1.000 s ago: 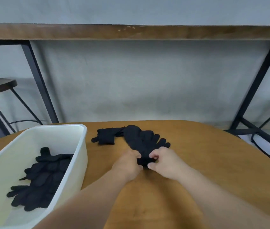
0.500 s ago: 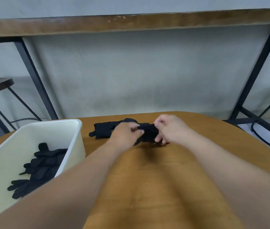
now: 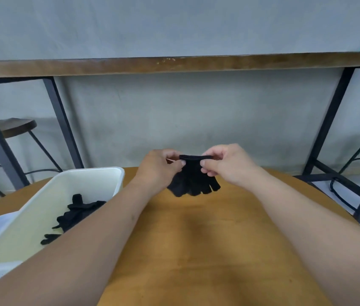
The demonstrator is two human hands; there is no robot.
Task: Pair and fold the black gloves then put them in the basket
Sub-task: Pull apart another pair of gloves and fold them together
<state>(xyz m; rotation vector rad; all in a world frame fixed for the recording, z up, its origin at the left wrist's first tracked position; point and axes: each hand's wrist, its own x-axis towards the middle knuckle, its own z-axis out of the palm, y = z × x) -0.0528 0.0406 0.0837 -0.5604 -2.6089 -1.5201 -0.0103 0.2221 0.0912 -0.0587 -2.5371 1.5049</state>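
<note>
Gloves (image 3: 193,180) pinched at cuff by left hand (image 3: 159,167) and right hand (image 3: 225,164), fingers hanging down; basket (image 3: 91,173) lies left, nearer left hand.

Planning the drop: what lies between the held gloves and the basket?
Only the left hand and forearm, in the head view, between the gloves and basket.

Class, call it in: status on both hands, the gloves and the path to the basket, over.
Left hand and right hand pinching glove pair by the cuff, lifted off table. Basket at left, more gloves inside. Path clear.
</note>
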